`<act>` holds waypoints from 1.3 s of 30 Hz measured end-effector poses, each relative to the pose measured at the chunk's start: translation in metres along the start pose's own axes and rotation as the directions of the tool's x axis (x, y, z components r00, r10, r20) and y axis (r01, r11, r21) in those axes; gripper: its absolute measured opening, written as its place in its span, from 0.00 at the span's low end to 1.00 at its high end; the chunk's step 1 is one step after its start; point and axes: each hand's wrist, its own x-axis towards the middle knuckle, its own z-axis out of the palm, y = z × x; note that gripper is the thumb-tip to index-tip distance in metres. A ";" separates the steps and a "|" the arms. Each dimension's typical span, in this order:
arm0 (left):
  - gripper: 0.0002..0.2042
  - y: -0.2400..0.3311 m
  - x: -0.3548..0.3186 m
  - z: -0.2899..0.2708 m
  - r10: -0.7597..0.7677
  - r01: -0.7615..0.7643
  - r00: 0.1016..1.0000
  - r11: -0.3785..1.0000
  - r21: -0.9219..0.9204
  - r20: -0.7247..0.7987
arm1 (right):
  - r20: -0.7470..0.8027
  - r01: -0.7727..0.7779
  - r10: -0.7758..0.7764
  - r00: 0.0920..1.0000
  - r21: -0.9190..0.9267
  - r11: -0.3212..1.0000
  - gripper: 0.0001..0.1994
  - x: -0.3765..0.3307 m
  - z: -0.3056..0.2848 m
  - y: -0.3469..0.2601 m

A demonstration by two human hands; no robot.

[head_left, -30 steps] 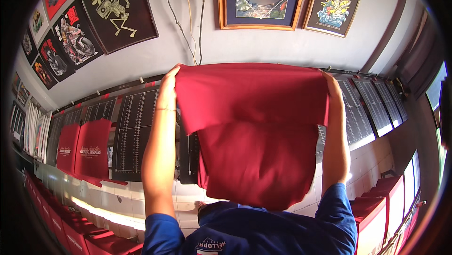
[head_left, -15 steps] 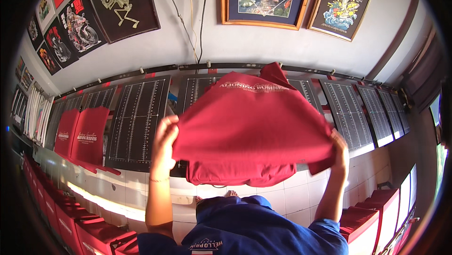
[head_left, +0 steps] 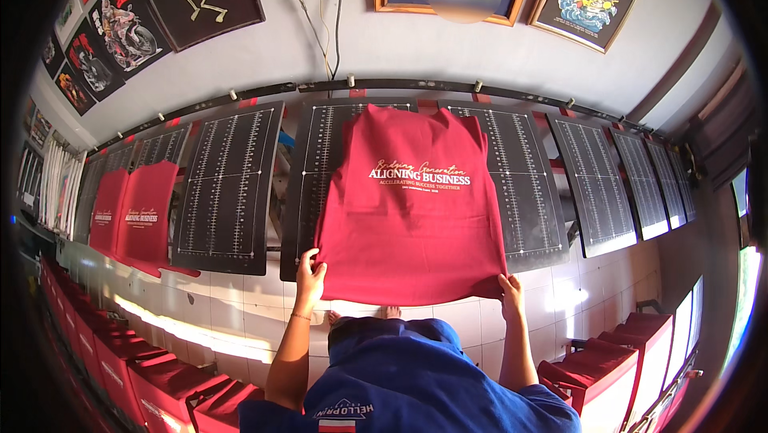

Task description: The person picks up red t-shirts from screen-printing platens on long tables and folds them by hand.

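A dark red T-shirt [head_left: 412, 241] with white and gold print on its chest lies spread in front of me, its hem toward my body. Pinched at the left hem corner is my left hand [head_left: 310, 279], fingers closed on the fabric. My right hand [head_left: 511, 293] grips the opposite hem corner in the same way. The shirt's upper part covers portions of two black boards with white ruled scales, the left board [head_left: 299, 233] and the right board [head_left: 524, 185]. Its lower edge hangs past their near ends.
More black boards [head_left: 224, 193] stand in a row to both sides. Printed red shirts [head_left: 146, 229] cover two boards at the left. Red cloth [head_left: 160, 381] hangs at lower left, with more red cloth [head_left: 596, 365] at lower right. A dark rail [head_left: 264, 91] runs behind the boards.
The shirt, raised and bunched before, now lies lower and flatter with its print in full view. Both hands have moved down and closer together, still holding the fabric.
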 end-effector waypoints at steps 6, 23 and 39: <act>0.21 0.002 -0.012 -0.010 -0.097 0.104 0.994 0.975 -0.195 0.046 | 0.060 -0.077 0.081 0.995 -0.066 0.995 0.07 -0.009 -0.019 0.006; 0.17 0.059 0.115 0.043 -0.194 0.129 0.979 0.821 0.555 0.059 | 0.055 0.190 -0.329 0.943 -0.899 0.395 0.23 0.118 0.069 -0.068; 0.11 0.185 0.037 -0.156 -0.084 0.273 0.949 0.701 -0.659 0.304 | 0.289 0.176 -0.297 0.910 0.380 0.908 0.19 -0.014 0.057 -0.198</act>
